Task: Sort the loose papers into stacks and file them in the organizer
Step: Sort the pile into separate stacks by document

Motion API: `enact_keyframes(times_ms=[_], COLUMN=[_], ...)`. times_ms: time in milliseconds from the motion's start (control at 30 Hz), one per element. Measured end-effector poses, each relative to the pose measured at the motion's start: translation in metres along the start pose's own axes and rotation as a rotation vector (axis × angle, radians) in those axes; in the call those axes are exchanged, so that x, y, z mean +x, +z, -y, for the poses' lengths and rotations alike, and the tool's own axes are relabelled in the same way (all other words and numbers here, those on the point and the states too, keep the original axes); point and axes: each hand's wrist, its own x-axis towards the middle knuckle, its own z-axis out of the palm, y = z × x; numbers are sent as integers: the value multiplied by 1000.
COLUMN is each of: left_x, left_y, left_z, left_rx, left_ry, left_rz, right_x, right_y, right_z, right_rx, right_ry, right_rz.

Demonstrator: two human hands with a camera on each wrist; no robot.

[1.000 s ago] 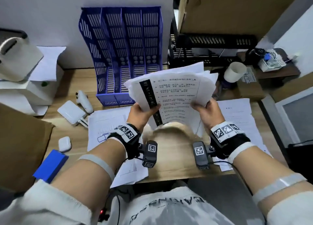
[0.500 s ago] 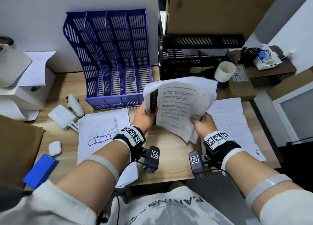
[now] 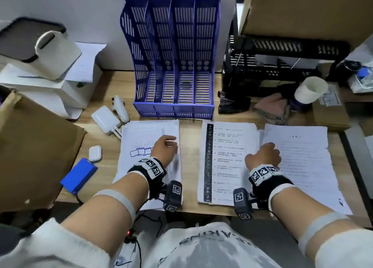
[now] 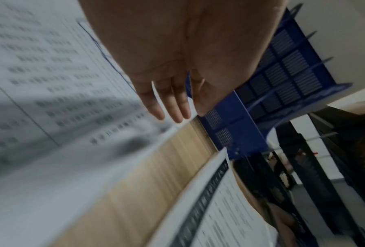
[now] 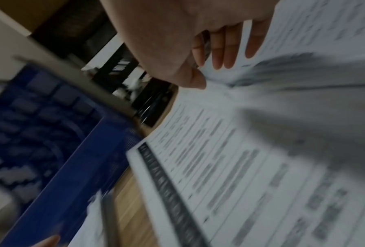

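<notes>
Now both hands are down on the pale wooden desk [image 3: 190, 156], each laid on its own pile of paper. The left hand [image 3: 164, 149] rests on the white stack printed with a table and a blue sketched drawing [image 3: 141, 144]; seen from the wrist, its fingers [image 4: 175, 103] are straight and flat against the sheet near the far edge, gripping nothing. The right hand [image 3: 264, 156] rests where two piles meet: the white stack with a black strip down its left margin [image 3: 226, 158] lies under the heel of that hand and toward the left hand, while the plain white text sheets [image 3: 306, 162] spread out on its outer side. From the right wrist the fingers [image 5: 228, 50] look straight and loose, their tips on the paper, the thumb beside them, nothing pinched.

Bare desk shows between the two hands. Just beyond the hands, touching or nearly touching the far edges of the two nearer stacks, stands the blue slotted plastic file organizer [image 3: 173, 61], upright against the wall, its four compartments holding no paper that I can see.

Out past the left hand lie a white rectangular charger block [image 3: 105, 119], a small white earbud case [image 3: 94, 153] and a flat blue rectangular box [image 3: 79, 175]. Beyond the right hand sit a black mesh desk tray [image 3: 282, 63] and a white paper cup [image 3: 309, 90].
</notes>
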Motion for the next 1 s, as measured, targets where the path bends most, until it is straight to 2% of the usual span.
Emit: enact_keyframes(times_ms=[33,67,167,233,267,367,533,633,800,1000], left_x=[1,3,8,5,3,-2,6,12,13,16], left_y=[-15,-31,-75,-97,-105,-118,-126,-125,-127,-123], left_z=[6,15,44,59,64,72,92,98,86,74], left_rx=[44,100,316,420,432,393,293,302,398,379], left_ry=[7,3,-103,-182,-190,-172,-169,-116,-73,-78], left_rz=[-82,-169,-360,-379,-358,-247,-151,-105,-193,-179], right_x=[-5,-13,-47,-72,-83,-106,-115,-109,-104,-103], right_y=[6,12,42,65,75,96,109,111,110,107], right_z=[9,20,50,68,76,90,92,90,78,64], right_rx=[40,91,148,138,72,-73,-34,-67,-10,33], right_ry=[-70,-156,-322,-322,-340,-396,-367,-396,-368,-321], right_rz=[9,85,524,745,778,731,602,569,500,435])
